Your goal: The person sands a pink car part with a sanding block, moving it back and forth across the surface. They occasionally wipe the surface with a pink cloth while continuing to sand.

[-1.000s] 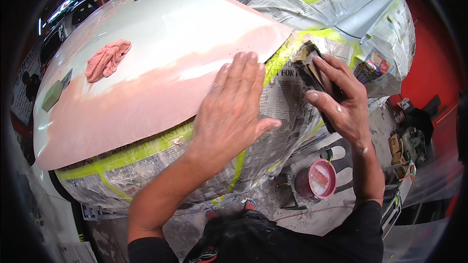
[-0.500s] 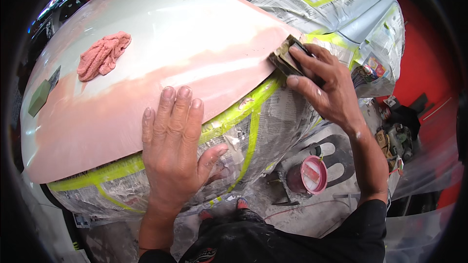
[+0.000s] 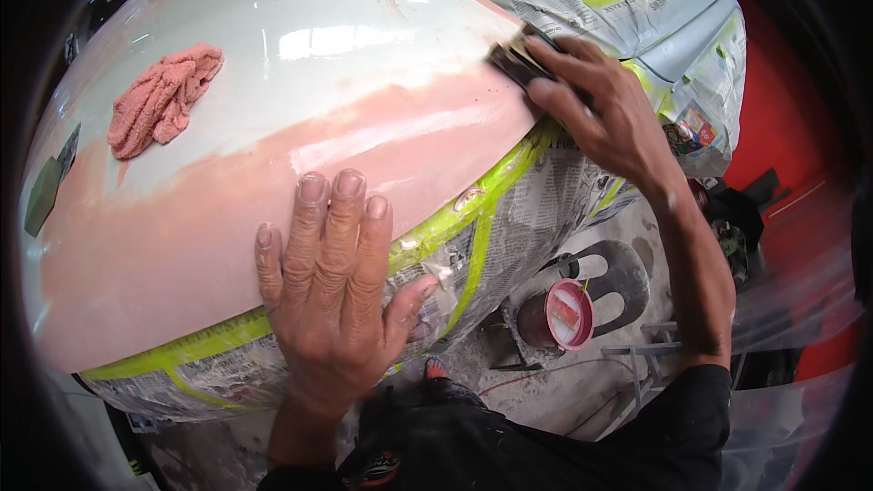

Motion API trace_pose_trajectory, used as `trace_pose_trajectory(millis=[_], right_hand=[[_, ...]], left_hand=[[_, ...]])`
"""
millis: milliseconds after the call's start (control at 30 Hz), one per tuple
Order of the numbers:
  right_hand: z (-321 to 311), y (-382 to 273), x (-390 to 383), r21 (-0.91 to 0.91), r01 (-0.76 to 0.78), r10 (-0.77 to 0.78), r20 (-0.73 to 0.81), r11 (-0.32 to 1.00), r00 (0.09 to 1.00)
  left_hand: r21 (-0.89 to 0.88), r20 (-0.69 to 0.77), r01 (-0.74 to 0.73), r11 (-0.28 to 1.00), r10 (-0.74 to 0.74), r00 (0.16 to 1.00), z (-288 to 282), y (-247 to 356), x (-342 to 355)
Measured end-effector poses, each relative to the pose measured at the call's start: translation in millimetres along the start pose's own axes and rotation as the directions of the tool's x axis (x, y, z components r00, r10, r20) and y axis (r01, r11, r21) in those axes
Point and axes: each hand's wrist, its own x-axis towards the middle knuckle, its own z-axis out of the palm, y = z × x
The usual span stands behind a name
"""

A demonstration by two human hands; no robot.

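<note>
A car hood, pale green-white with broad pink patches, spreads out before me. My left hand lies flat near its lower edge, fingers stretched and slightly spread, holding nothing. At the hood's right corner, my right hand grips a dark sanding block, which looks wrapped in sandpaper. The block rests against the surface where pink meets white; its underside is hidden and its outline slightly blurred. Yellow-green masking tape follows the hood's lower edge, with newspaper covering the body below.
A crumpled pink cloth and a green block lie on the hood's left side. Beneath, a pink bucket stands beside a dark stool. A metal stepladder is at the lower right. Newspaper covers the far right bodywork.
My right hand has shifted the sanding block slightly up and left, off the corner edge onto the hood. My left hand stays flat. The whole view has shifted a little.
</note>
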Motion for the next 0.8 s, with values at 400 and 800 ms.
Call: trace_pose_trajectory(millis=[400,800], right_hand=[[16.0,12.3,41.3,-0.063,-0.124,0.127,0.051,0.990,0.991],[11.2,5.7,27.8,-0.040,-0.060,0.059,-0.008,0.997,0.998]], left_hand=[[0.002,-0.016,-0.001,1.000,0.001,1.000,0.5,1.2,3.3],[0.003,-0.016,-0.024,1.000,0.024,1.000,1.7,4.5,2.8]])
